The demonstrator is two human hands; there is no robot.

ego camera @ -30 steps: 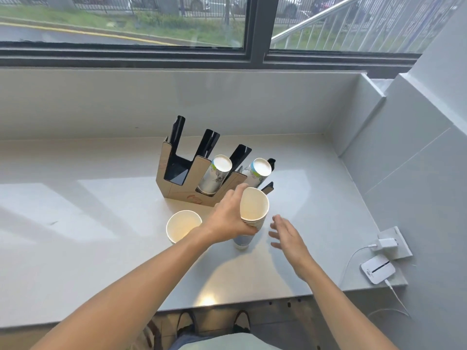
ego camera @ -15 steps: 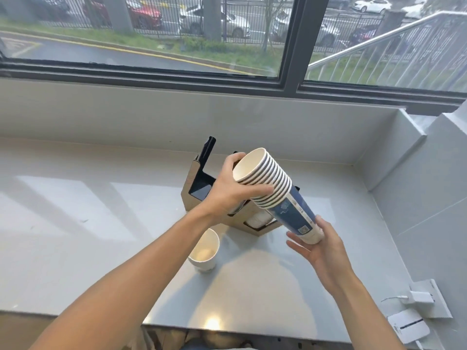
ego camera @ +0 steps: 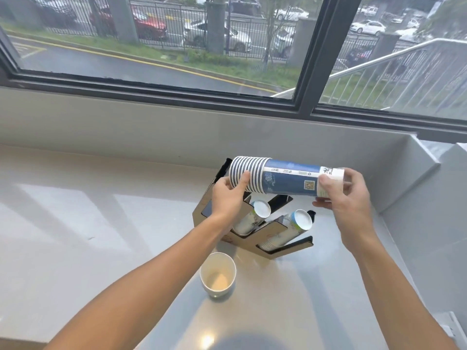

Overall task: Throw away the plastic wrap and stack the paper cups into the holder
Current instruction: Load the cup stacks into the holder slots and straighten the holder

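Observation:
A stack of blue and white paper cups (ego camera: pixel 285 179) lies sideways in the air above the holder. My left hand (ego camera: pixel 228 195) grips its rim end on the left. My right hand (ego camera: pixel 343 195) grips its base end on the right. Below them the brown and black cup holder (ego camera: pixel 267 238) stands on the counter, with two stacks of cups (ego camera: pixel 298 221) slanting in its middle and right slots. Its left slot is partly hidden behind my left hand. A single white paper cup (ego camera: pixel 217 274) stands upright in front of the holder. I see no plastic wrap.
The pale counter (ego camera: pixel 75 236) runs to a low wall under the window (ego camera: pixel 177 46) at the back. A grey side wall (ego camera: pixel 429 236) closes the right side. A white fitting (ego camera: pixel 454 329) shows at the lower right edge.
The cup stack was lifted off the counter and turned from tilted to level. My right hand moved from beneath its base to gripping the base end. The view shifted upward.

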